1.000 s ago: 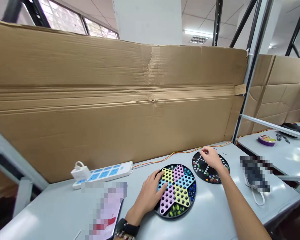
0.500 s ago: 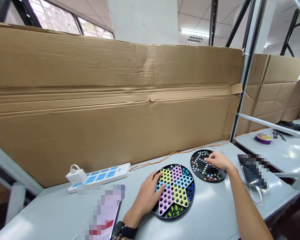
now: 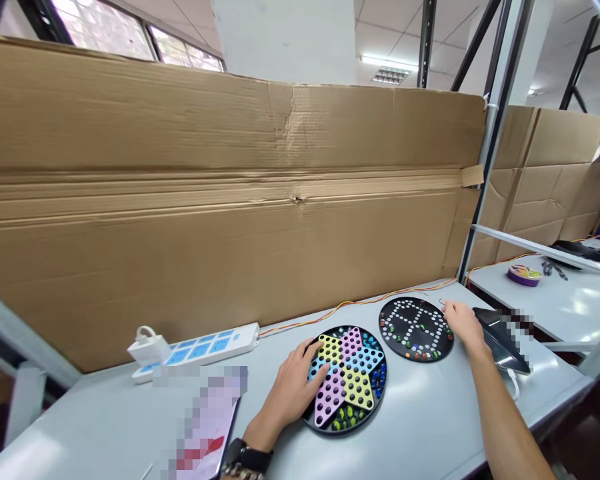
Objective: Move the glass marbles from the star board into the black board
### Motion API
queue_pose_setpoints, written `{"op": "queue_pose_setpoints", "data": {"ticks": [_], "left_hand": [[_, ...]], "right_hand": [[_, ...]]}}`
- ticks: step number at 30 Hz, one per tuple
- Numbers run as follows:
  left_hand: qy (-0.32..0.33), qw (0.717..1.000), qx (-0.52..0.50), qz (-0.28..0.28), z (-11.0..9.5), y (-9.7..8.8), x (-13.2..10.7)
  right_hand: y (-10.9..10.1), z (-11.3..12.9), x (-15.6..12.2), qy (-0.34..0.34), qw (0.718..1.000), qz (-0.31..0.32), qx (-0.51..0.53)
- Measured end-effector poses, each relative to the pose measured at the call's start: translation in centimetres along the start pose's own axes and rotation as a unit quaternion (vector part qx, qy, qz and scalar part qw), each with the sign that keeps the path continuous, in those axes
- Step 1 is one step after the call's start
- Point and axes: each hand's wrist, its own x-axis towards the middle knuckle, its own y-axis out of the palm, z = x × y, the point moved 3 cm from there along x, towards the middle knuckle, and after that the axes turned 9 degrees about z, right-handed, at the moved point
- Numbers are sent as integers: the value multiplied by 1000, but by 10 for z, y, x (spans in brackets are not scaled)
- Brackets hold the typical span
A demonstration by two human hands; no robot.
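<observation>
A round black Chinese checkers board (image 3: 349, 432) lies on the desk, with a star of pink, yellow and light blue holed panels. Green and blue marbles sit in the pockets between its points. My left hand (image 3: 293, 383) rests flat on its left side, fingers stretched and thumb apart. Behind it to the right is a second round black board (image 3: 405, 325) with white dot tracks and several small coloured marbles around its rim. At that board's right edge is my right hand (image 3: 464, 325), fingers curled together; what is in them, if anything, is hidden.
A white power strip (image 3: 213, 350) with a plugged-in charger (image 3: 150, 348) stands at left against the cardboard wall (image 3: 230, 267). A blurred-out flat phone-like thing (image 3: 215, 413) lies before it. A dark device (image 3: 500, 340) with a white cable is at right, beside a metal post (image 3: 490, 147).
My right hand has moved right, from over the middle of the dotted board to its right edge. My left hand stays on the Chinese checkers board.
</observation>
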Motion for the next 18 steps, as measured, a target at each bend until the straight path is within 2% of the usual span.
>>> {"op": "queue_pose_setpoints", "data": {"ticks": [4, 10, 18], "left_hand": [[4, 1000, 2, -14, 2, 0, 0], [16, 1000, 7, -20, 4, 2, 1], [13, 1000, 13, -21, 7, 4, 2]], "right_hand": [[-1, -1, -3, 52, 998, 39, -3], [16, -4, -3, 7, 996, 89, -6], [20, 1, -6, 28, 991, 130, -11]]}}
